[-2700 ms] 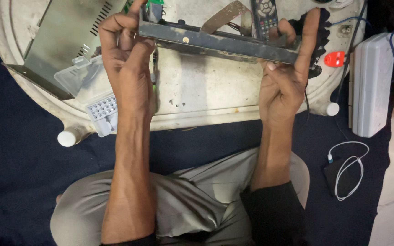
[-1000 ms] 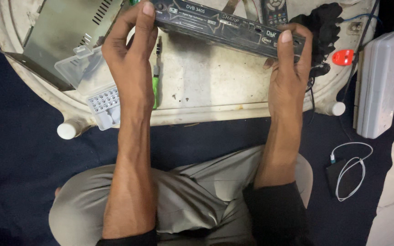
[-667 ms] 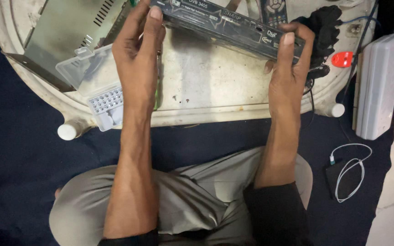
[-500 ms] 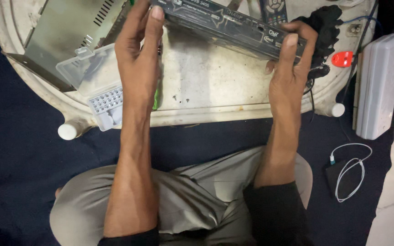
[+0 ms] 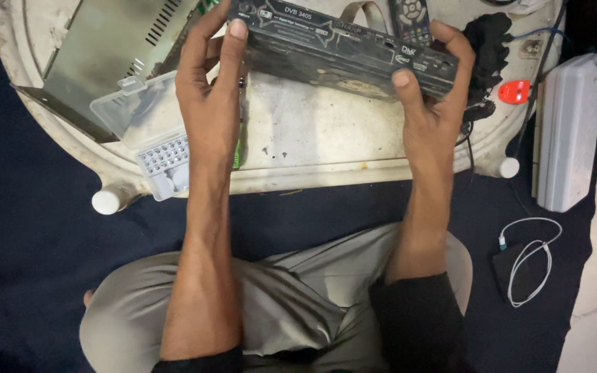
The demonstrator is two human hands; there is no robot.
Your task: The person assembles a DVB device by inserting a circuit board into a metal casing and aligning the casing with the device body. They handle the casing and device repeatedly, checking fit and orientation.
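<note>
Holding black set-top box [image 5: 343, 52], both hands

I see a black box [image 5: 343, 52] with white marks, a dirty white worktop [image 5: 312, 138], a grey metal cover [image 5: 105, 48], a red button [image 5: 516, 91], and a dark blue floor [image 5: 29, 228].

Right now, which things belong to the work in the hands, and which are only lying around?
In hand:
- black receiver box, gripped at its ends by the left hand and right hand

Lying about:
- grey metal cover
- clear plastic parts case
- remote control
- white cable
- white box
</note>
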